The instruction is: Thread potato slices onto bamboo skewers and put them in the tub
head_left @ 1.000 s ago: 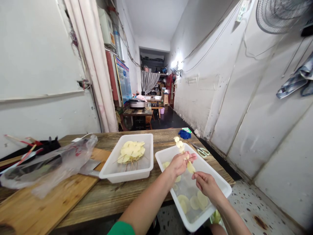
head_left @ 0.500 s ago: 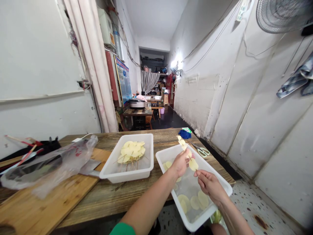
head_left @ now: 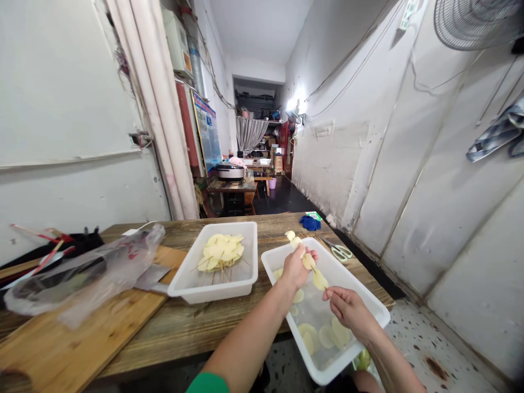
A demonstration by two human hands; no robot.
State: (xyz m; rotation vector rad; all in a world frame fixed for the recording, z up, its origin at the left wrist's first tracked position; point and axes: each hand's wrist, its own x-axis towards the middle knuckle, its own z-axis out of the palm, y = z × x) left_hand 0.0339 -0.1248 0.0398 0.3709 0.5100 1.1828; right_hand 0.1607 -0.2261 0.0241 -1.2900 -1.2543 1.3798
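Over the right-hand white tub point(head_left: 366, 297), my left hand point(head_left: 298, 268) is closed around pale yellow slices point(head_left: 320, 280), which look like potato, threaded in a row on a thin skewer. My right hand point(head_left: 346, 304) pinches the bare lower end of that skewer. Several loose round slices point(head_left: 327, 335) lie in the tub beneath my hands. A second white tub point(head_left: 241, 286) stands to the left on the table. In it lies a pile of skewered slices point(head_left: 221, 251), their stick ends pointing toward me.
On the left, a wooden cutting board point(head_left: 135, 311) carries a clear plastic bag point(head_left: 102, 273) and a broad metal blade point(head_left: 153, 278). Scissors point(head_left: 341, 251) and a blue cloth bundle point(head_left: 310, 222) lie beyond the right tub. That tub overhangs the table's point(head_left: 196, 338) near edge.
The skewer with its slices has shifted slightly left, and my left hand has moved left with it. My right hand keeps its pinch near the same spot. The view has shifted a little.
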